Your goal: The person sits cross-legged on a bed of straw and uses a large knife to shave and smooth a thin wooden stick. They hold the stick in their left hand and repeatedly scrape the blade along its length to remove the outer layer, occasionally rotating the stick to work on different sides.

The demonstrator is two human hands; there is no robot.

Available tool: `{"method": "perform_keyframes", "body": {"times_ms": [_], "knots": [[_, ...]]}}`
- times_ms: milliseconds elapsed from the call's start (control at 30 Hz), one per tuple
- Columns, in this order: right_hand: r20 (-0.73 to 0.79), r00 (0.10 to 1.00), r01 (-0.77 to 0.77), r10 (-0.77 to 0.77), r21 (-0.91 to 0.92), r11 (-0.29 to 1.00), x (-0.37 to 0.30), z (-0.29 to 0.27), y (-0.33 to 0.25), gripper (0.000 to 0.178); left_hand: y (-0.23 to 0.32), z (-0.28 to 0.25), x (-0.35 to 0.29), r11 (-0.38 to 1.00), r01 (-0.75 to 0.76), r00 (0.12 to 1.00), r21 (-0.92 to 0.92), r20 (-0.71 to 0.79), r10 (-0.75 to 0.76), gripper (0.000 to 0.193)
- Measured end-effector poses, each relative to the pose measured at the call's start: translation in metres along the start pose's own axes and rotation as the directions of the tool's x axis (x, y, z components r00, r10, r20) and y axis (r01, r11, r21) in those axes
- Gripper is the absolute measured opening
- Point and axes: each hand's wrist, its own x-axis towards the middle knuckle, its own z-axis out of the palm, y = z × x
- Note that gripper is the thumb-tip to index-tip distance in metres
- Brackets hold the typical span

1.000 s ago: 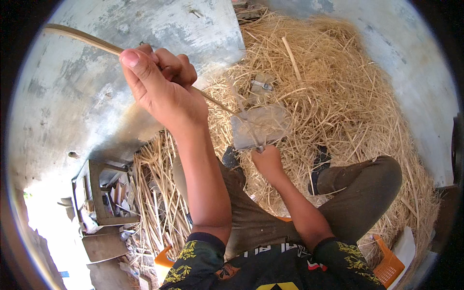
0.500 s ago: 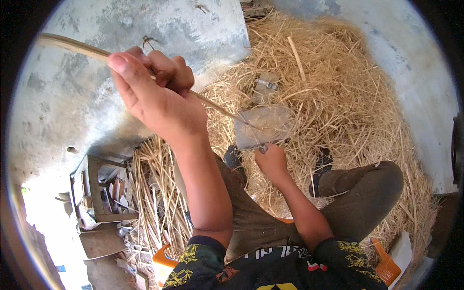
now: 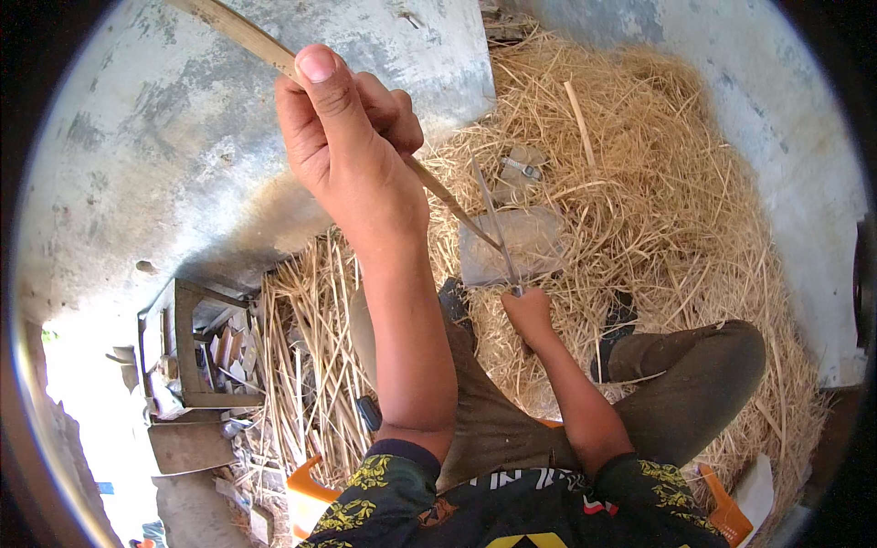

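The bamboo strip (image 3: 239,36) slants down from the far left, through the left hand, to a lower end over a flat grey slab. Nearest, brown trousers (image 3: 694,388) cover the bent legs, with a heap of loose sticks (image 3: 311,338) beyond the left one. Between the knees the right hand (image 3: 530,317) is closed round the handle of a knife (image 3: 493,215), its blade pointing away across the slab (image 3: 539,242). Compared with half a second ago, the left hand sits farther right and the blade shows clearly, crossing the strip near its lower end; I judge that strip and edge are lined up there, though I cannot tell whether they touch. The left hand (image 3: 356,151) is raised above the slab, forearm nearly upright in view, thumb pressed along the strip and fingers curled round it. Farther off, pale shavings (image 3: 676,183) heap up towards the mottled wall (image 3: 210,164).
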Motion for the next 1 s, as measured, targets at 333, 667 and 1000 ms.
{"method": "perform_keyframes", "body": {"times_ms": [333,667,1000], "knots": [[-0.022,0.961,-0.275,0.275,-0.014,0.961,0.034,0.035,0.124,0.027,0.012,-0.003,-0.008,0.994,0.096,0.995,-0.043,-0.009,-0.097,0.047],[0.021,1.0,-0.009,0.008,0.035,0.999,-0.008,0.005,-0.005,0.029,0.008,-0.02,-0.001,0.999,0.04,0.999,-0.01,-0.017,-0.04,0.046],[0.027,0.979,-0.192,0.201,-0.185,0.964,0.012,0.007,0.073,0.029,0.007,-0.022,0.0,1.0,-0.03,0.993,0.009,-0.115,0.031,0.045]]}}
